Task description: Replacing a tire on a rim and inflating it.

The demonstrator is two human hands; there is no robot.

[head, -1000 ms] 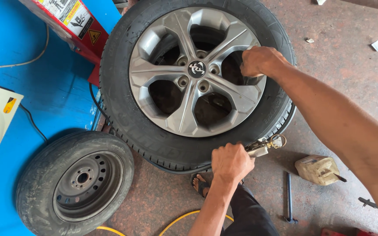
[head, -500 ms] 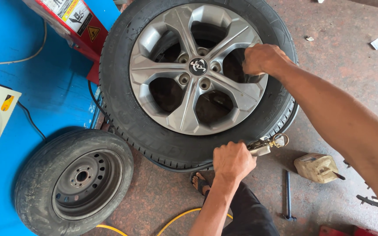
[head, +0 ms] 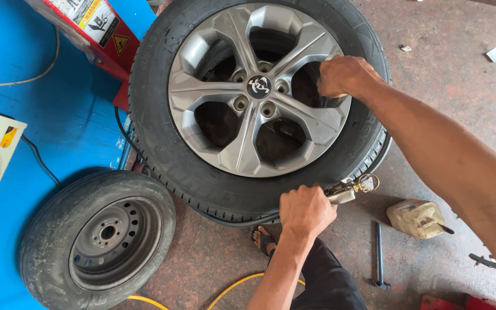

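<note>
My right hand point(head: 343, 76) is curled tight at the rim of the big black tyre with the silver wheel point(head: 258, 103), which lies flat on the floor. My left hand point(head: 305, 209) grips a small metal air tool point(head: 348, 189) by the tyre's edge. I think the air job is only partly done.

Two wheels here: one large tyre on a silver five-spoke alloy rim point(head: 258, 109) and one smaller tyre on a dark steel rim point(head: 100, 241). Two bare hands: the left hand point(head: 305, 209) and the right hand point(head: 343, 76). One metal inflator tool point(head: 348, 189), one dirty beige plastic jug point(head: 415, 218), one dark metal bar point(head: 379, 255), one yellow hose point(head: 231, 288), one sandalled foot point(head: 264, 240).
</note>
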